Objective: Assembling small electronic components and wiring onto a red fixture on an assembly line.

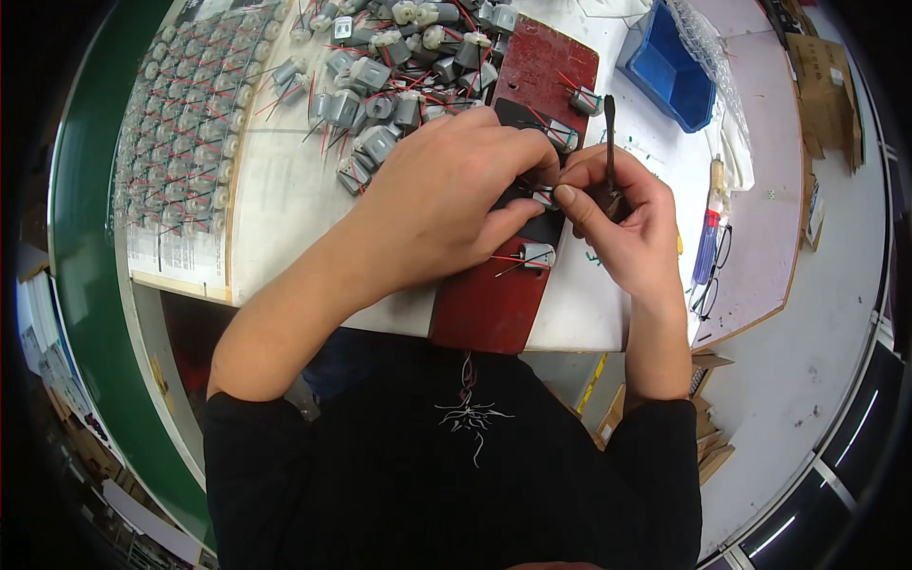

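A dark red board [484, 309] with a black middle strip lies before me, bearing several small silver motors with red and black wires. Over its middle my hands meet at one motor [544, 199], partly covered by fingers. My left hand [465, 185] is closed, thumb and fingertips brought together at that motor's wires. Thumb and forefinger of my right hand [622, 204] pinch at the same motor's edge, while the other fingers are curled around a slim dark metal tool [610, 133] pointing away from me. Nearer me on the board sits another motor [538, 255]; one more [585, 101] is at its far end.
A heap of loose wired motors [375, 71] spreads behind my left hand. Further left, motors stand in rows on a printed sheet [180, 252]. To the right are a blue bin [670, 71], bubble wrap [712, 57], a red-and-blue-handled screwdriver [706, 247] and glasses [711, 296].
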Motion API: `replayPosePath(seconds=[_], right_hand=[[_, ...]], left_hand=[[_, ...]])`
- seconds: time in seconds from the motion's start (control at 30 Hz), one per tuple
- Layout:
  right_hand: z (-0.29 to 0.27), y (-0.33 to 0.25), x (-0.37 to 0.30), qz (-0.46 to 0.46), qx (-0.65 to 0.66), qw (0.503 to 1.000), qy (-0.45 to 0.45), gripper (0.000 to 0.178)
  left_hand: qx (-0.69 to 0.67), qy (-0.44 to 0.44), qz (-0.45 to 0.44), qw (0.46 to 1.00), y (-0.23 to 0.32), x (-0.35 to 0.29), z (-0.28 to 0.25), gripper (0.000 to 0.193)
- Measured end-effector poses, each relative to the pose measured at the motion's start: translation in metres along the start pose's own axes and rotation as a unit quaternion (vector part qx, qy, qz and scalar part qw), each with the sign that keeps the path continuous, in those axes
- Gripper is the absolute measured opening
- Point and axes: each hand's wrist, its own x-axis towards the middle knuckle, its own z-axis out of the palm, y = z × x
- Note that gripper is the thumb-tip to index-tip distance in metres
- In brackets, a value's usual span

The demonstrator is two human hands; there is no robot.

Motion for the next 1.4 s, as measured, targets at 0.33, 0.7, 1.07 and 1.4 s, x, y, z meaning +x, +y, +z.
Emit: replayPosePath(seconds=[0.33,0.7,1.07,1.4], right_hand=[[0.004,0.0,0.0,0.063,0.115,0.991,-0.007,0.014],[0.004,0.003,-0.002,0.047,0.107,0.993,0.016,0.018],[-0.037,-0.023,-0.012,-0.046,-0.149,0.987,-0.042,0.021],[-0.024,-0.016,0.003,-0.113,-0.51,0.85,-0.062,0.036]], left_hand=[[0.02,0.026,-0.004,0.999,0.001,0.0,0.006,0.03],[0.028,0.054,-0.02,0.998,0.0,0.003,0.013,0.029],[0.041,0.006,-0.029,0.999,0.002,0.008,0.008,0.022],[0.037,0.003,-0.023,0.999,0.0,0.01,0.007,0.021]])
